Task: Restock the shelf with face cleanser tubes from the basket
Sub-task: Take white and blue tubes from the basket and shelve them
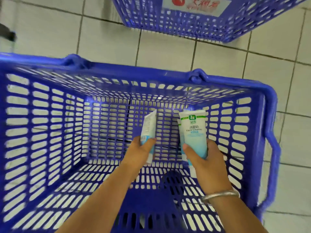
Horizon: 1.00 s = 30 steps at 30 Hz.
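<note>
Both hands were down inside the basket (267, 105), a blue plastic one with slotted walls and floor that filled most of the view. The left hand (143, 148) gripped a tube (149, 127) low on its body, thumb across the front and fingers curled behind it. That tube stood edge-on, leaning a little to the right, its crimped end pointing to the far side and its cap end poking out under the hand. The right hand (204, 158) held a second tube (194, 132), thumb on the left edge and fingers wrapped round the right. This tube faced the camera: white at the far end with a green logo, pale blue lower down, with the words "Face Cleanser" printed across the middle. Its white cap showed just below the thumb. The edge of a third tube (180, 133) peeked out from behind its left side, apparently in the same grip, though how it was held could not be made out. The two hands were near each other but apart, with bare basket floor between them. A silver bangle (220, 195) sat on the right wrist. On the far side, on the white tiled floor (50, 31), stood another blue basket (185, 22) with a label in red characters. The shelf was out of view.
</note>
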Motion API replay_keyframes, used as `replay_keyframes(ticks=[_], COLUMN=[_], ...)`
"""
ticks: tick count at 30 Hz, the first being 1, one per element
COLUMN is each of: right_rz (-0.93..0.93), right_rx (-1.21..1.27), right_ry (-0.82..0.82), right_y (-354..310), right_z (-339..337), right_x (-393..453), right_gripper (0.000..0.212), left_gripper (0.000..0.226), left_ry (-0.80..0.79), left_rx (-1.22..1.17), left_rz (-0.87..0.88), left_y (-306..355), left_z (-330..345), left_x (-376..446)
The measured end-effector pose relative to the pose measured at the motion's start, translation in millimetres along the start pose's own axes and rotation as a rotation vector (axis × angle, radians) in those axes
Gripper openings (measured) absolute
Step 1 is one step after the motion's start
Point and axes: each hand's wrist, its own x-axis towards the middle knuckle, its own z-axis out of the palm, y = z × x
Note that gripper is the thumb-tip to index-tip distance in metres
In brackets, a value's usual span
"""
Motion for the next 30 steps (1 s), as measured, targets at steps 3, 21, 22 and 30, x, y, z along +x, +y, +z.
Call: replay_keyframes(ticks=[3, 21, 22, 30], right_rz=[-0.006, -0.418, -0.439, -0.534], right_rx=[0.026, 0.004, -0.002, -0.025], right_ry=[-0.054, -0.498, -0.529, -0.907], right_y=[-36.1, -323.1, -333.0, -372.1], right_z=[4.9, 13.2, 13.8, 16.4], right_x=[-31.5, -298.3, -315.5, -468.1], right_gripper=[0.028, 0.021, 0.020, 0.018], left_gripper=[0.055, 0.054, 0.052, 0.038], left_ry=[0.056, 0.055, 0.073, 0.324], left_rx=[-0.121, -0.624, -0.692, -1.126], left_rz=[0.034, 0.509, 0.532, 0.627], left_y=[20.2, 139.3, 135.6, 71.8], left_z=[-37.2, -237.8, -244.3, -270.3], left_x=[-47.9, -445.1, -464.2, -625.5])
